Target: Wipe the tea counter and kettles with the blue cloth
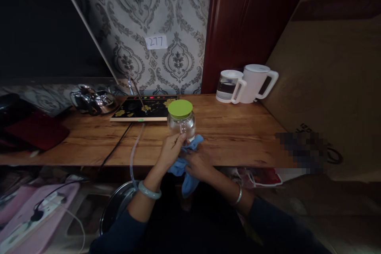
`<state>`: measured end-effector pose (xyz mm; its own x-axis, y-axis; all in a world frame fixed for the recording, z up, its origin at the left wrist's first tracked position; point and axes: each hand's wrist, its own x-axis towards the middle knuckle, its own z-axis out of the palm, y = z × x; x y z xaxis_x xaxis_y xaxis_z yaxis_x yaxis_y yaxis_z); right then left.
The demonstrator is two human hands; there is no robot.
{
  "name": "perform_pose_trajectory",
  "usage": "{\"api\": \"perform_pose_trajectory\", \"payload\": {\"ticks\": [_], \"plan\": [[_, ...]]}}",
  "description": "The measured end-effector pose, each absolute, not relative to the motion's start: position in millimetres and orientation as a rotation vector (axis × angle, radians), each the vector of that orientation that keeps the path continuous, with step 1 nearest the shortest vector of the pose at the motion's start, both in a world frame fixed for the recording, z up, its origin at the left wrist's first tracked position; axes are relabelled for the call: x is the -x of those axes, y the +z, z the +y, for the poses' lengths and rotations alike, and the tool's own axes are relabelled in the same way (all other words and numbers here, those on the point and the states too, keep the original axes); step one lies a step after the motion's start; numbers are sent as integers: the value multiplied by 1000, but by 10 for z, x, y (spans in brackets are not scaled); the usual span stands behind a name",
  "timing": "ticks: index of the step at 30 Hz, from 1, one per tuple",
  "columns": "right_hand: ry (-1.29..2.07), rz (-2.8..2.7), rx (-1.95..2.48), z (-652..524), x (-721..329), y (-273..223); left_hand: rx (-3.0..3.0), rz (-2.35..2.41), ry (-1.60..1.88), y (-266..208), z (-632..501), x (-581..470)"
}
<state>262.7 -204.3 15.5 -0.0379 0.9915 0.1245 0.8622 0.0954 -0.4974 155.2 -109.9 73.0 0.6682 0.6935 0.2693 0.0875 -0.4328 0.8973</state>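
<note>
Watching remotely, I see the left hand (172, 150) grasping the lidded jar (181, 122) low on its near side, over the worktop (238, 139), probably to steady it, while the right hand's (201, 162) fingers clutch a bunched cloth (190, 184) just below. Both hide the jar's base (whether it touches down, I cannot tell); a dark screen (44, 27) is cut off, upper left.
</note>
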Motion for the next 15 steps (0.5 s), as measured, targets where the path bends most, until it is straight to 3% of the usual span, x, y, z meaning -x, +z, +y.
{"api": "perform_pose_trajectory", "payload": {"ticks": [7, 12, 15], "plan": [[449, -1746, 1648, -2170, -3234, 5, -1926, 597, 801, 718, -1106, -1563], [486, -1034, 1538, -1974, -3786, -103, -1913, 618, 809, 708, -1116, -1571], [498, -902, 1461, -1756, -3951, -54, -1919, 633, 822, 703, -1125, -1573]]}}
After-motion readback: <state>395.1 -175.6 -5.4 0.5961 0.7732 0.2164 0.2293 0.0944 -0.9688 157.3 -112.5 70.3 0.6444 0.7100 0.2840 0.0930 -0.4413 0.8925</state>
